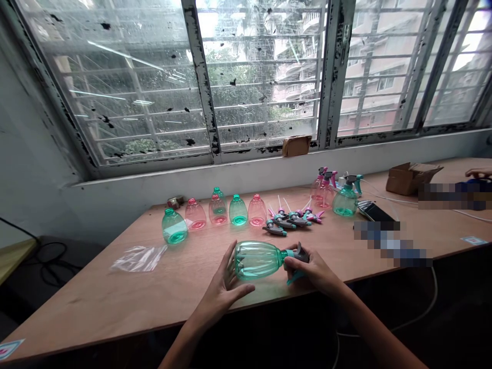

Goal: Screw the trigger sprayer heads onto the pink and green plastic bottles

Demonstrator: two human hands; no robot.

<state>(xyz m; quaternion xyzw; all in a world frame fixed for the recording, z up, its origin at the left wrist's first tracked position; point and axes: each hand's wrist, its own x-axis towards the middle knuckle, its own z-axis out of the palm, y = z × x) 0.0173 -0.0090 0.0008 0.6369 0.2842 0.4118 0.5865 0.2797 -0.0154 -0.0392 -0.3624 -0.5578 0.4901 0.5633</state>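
Note:
A green clear spray bottle (pixel 258 260) lies sideways in the air over the front of the table, its spray head (pixel 300 253) pointing right. My right hand (pixel 313 269) is closed round that grey and teal head and the bottle's neck. At the bottle's base, my left hand (pixel 226 287) is cupped with thumb and fingers apart; some fingers are partly behind the base, and whether they press on it is hard to see. Behind stand green bottles (pixel 175 228) and pink bottles (pixel 257 211) without heads, several in all. Loose spray heads (pixel 294 220) lie in a pile to their right.
Complete spray bottles (pixel 345 200) stand at the back right, beside a dark phone-like object (pixel 376 212). A clear plastic bag (pixel 140 258) lies at left. Farther right are a cardboard box (pixel 411 178), a white cable (pixel 403 200) and another person's hand (pixel 478 173). Windows rise behind the table (pixel 115 302).

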